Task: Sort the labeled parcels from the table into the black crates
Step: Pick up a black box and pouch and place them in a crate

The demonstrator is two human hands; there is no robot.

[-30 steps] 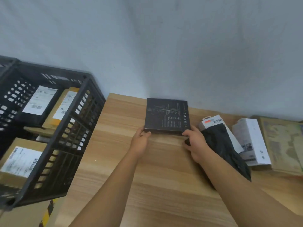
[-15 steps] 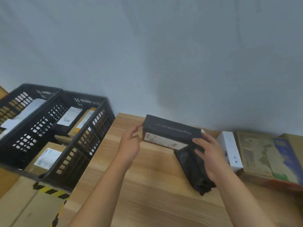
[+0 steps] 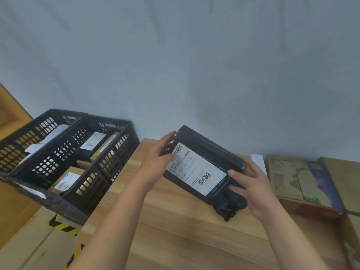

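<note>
1. Gripped at both ends: left hand (image 3: 158, 162) curled round the upper-left end of the box (image 3: 206, 152), thumb laid on the label (image 3: 194, 170); right hand (image 3: 253, 190) clasping the lower-right corner, thumb on top, fingers beneath.
2. Held clear of the table (image 3: 175, 230), tilted, label side turned up towards the camera; not yet in a crate.
3. Rigid, flat and rectangular; matt black card with fine grey print along the side. White paper label with two barcodes and small text, too blurred to read.
4. Just under the right hand: a crumpled bag (image 3: 231, 207), soft black plastic, lying on the table. Touching the box or not, cannot tell.
5. Further right on the table: a white box (image 3: 258, 162), mostly hidden, and a flat printed carton (image 3: 303, 182) in buff, green and blue. Probably left to sort, along with the bag.
6. Left of the table: two black crates of perforated hard plastic. Near crate (image 3: 115, 164) holding labelled goods, a brown parcel (image 3: 66, 181) and a black parcel (image 3: 93, 143); far crate (image 3: 25, 141) with something white inside.
7. Judged partway through: several sorted, one in hand at the label-reading step, a few waiting.
</note>
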